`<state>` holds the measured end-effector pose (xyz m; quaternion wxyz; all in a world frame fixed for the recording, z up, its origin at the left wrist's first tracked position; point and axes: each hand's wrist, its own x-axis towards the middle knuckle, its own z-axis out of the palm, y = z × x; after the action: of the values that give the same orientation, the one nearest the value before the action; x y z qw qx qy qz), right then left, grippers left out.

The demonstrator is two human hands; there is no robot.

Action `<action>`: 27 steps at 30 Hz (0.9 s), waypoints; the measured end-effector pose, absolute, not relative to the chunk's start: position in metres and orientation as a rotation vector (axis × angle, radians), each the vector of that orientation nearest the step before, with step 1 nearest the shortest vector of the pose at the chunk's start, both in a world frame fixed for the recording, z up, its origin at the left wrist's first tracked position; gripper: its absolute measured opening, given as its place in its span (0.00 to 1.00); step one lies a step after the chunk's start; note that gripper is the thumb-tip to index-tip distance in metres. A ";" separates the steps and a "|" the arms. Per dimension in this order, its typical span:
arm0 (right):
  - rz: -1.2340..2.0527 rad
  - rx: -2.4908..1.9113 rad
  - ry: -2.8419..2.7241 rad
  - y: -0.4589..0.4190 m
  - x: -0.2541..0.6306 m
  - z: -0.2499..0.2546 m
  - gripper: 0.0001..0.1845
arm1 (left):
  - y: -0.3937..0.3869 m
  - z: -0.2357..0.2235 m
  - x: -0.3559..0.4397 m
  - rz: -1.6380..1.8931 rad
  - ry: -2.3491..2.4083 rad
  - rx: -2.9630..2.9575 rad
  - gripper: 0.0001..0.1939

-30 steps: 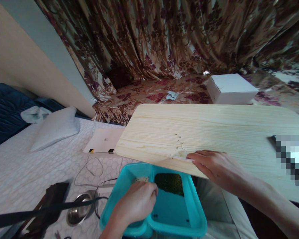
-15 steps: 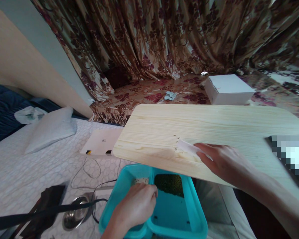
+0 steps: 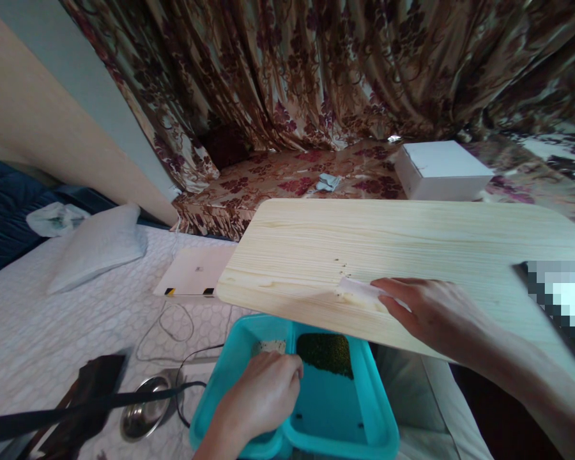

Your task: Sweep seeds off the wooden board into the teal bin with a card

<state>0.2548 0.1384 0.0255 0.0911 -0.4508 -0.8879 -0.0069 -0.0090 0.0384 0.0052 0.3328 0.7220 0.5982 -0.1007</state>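
My right hand (image 3: 419,306) pinches a thin, flat white strip (image 3: 359,289), perhaps card or plastic, whose far end rests on the pale wooden tabletop (image 3: 412,236). Small dark grains (image 3: 344,266) are scattered just beyond that end. Over the middle of a turquoise two-compartment tub (image 3: 381,399) is my left hand (image 3: 267,390), closed, covering part of the divider. Its fingertips are hidden, so what they hold does not show. Pale grains (image 3: 271,347) with dark specks lie in the left compartment, and a heap of dark green grains (image 3: 324,353) fills the far end of the right one.
A dark-edged screen (image 3: 563,306), pixelated, lies at the tabletop's right. Beyond stands a white box (image 3: 443,169) on patterned cloth. On the bed at left are a metal bowl (image 3: 146,409), a black strap (image 3: 96,404), cables and a pillow (image 3: 98,249).
The white strip's far end has shifted slightly toward me, leaving more grains visible on the tabletop behind it. My left hand stays over the tub.
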 end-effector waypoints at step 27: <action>-0.061 -1.232 -2.662 0.130 0.253 0.021 0.14 | 0.038 0.004 -0.012 -0.270 1.571 1.885 0.17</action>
<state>0.2534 0.1303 0.0208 0.1035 -0.4178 -0.9024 -0.0206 -0.0121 0.0382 0.0036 0.3303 0.7207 0.6006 -0.1034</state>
